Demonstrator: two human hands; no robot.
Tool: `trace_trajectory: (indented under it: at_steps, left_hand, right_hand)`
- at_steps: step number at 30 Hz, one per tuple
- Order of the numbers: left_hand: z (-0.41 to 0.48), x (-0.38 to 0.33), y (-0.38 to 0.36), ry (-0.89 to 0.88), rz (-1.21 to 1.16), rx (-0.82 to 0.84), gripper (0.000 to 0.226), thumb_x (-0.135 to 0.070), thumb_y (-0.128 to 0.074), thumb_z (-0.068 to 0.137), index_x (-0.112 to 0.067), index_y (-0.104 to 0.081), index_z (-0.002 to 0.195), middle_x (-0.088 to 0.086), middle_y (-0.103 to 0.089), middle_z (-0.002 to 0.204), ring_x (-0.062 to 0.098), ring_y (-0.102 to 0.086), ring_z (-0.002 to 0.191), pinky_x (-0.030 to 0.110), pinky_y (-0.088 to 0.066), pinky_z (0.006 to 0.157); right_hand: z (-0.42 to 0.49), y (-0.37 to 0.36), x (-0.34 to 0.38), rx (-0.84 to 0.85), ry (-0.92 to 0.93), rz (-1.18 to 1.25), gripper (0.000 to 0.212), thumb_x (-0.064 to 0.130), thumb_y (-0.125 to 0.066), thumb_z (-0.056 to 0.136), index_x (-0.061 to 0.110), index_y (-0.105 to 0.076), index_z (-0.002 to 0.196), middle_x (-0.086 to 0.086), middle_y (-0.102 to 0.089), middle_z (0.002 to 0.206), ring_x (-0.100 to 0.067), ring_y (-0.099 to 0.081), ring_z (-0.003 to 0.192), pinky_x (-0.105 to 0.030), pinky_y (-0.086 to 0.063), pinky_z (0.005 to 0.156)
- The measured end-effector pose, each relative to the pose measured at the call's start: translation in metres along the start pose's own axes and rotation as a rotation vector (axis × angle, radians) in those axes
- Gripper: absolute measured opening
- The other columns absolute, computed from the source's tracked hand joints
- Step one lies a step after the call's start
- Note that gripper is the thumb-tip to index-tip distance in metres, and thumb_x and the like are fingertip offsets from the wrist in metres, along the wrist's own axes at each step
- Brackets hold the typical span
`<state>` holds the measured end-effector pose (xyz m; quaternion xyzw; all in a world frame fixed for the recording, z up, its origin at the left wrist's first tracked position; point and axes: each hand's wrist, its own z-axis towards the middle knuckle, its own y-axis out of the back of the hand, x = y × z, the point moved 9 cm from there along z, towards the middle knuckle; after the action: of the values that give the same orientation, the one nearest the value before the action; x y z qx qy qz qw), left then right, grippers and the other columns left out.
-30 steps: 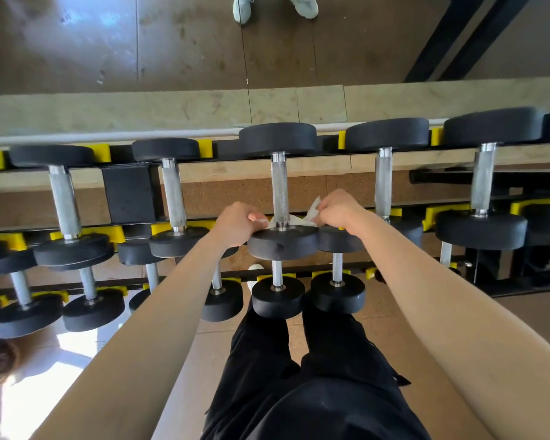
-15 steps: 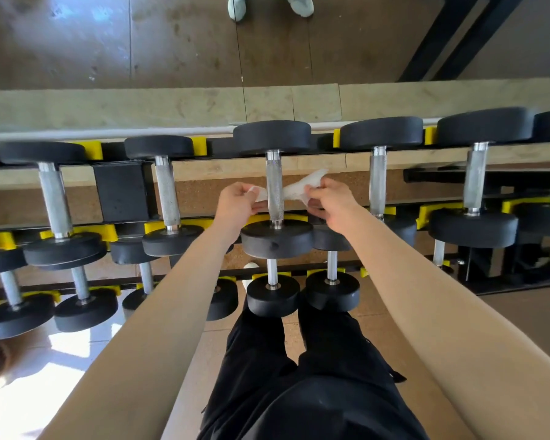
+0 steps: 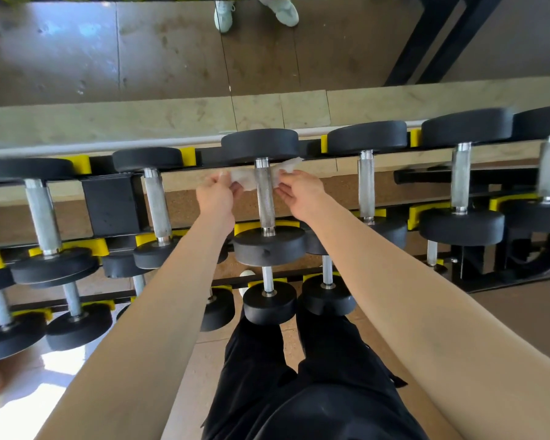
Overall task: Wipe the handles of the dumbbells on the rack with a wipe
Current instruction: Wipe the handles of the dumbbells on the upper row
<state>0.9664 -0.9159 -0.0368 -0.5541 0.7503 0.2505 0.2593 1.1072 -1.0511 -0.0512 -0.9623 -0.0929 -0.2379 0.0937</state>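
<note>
Top tier of rack [image 3: 110,201]: centre dumbbell [image 3: 269,246], round matte-black heads, knurled steel handle [image 3: 265,204]. Thin crumpled white wipe [image 3: 242,180] passes behind the handle's far end, near the rear head. L hand [image 3: 215,195] pinches one end, R hand [image 3: 300,194] the other; hands apart, either side of the bar. Neighbour dumbbells [image 3: 366,185] flank closely; yellow cradles [image 3: 80,165]; smaller dumbbells [image 3: 269,306] on the lower tier.

arms: both stretched forward | left hand [image 3: 215,196]: fingers pinched | right hand [image 3: 300,192]: fingers pinched
</note>
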Motion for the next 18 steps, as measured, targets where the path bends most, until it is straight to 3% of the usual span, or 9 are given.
trace_trajectory:
  at_steps: [2,7,10,14,18]
  left_hand:
    - [0.002,-0.005,0.002,-0.008,-0.079,0.003,0.005,-0.019,-0.058,0.101,-0.017,-0.062,0.103,0.004,-0.07,0.104,0.014,-0.072,0.095,0.027,-0.061,0.083]
    - [-0.007,0.0,-0.035,0.002,-0.021,0.11,0.005,-0.017,-0.059,0.101,-0.018,-0.062,0.097,0.003,-0.071,0.106,0.016,-0.07,0.097,0.033,-0.056,0.093]
    - [-0.005,0.0,-0.027,0.01,-0.064,0.071,0.004,-0.018,-0.06,0.1,-0.019,-0.063,0.099,0.004,-0.071,0.106,0.015,-0.071,0.096,0.029,-0.058,0.086]
    - [0.004,0.003,0.012,-0.024,-0.109,0.001,0.005,-0.018,-0.061,0.1,-0.015,-0.064,0.103,0.004,-0.069,0.106,0.013,-0.071,0.095,0.023,-0.06,0.08]
    - [0.001,0.015,0.0,-0.04,0.085,0.082,0.006,-0.015,-0.059,0.101,-0.017,-0.065,0.1,0.001,-0.068,0.1,0.014,-0.07,0.096,0.028,-0.059,0.086]
  right_hand:
    - [-0.002,-0.008,-0.004,0.008,-0.024,0.001,0.015,-0.001,-0.068,0.09,0.011,-0.059,0.09,-0.017,-0.071,0.11,-0.025,-0.07,0.1,-0.038,-0.057,0.092]
    - [0.011,0.013,0.015,-0.089,-0.058,0.125,0.024,0.011,-0.073,0.088,0.01,-0.065,0.11,-0.008,-0.073,0.105,-0.016,-0.071,0.095,-0.03,-0.061,0.083]
    - [0.008,0.008,0.012,-0.051,-0.047,0.118,0.034,0.01,-0.074,0.087,0.01,-0.063,0.119,-0.01,-0.073,0.107,-0.018,-0.072,0.097,-0.03,-0.062,0.08]
    - [-0.001,-0.015,-0.005,0.072,-0.012,-0.004,0.016,0.002,-0.065,0.093,0.013,-0.06,0.105,-0.012,-0.072,0.106,-0.022,-0.071,0.095,-0.032,-0.059,0.075]
    - [0.003,0.019,0.006,-0.081,0.011,-0.036,0.014,0.007,-0.066,0.093,0.017,-0.059,0.1,-0.011,-0.071,0.106,-0.021,-0.073,0.097,-0.036,-0.059,0.09]
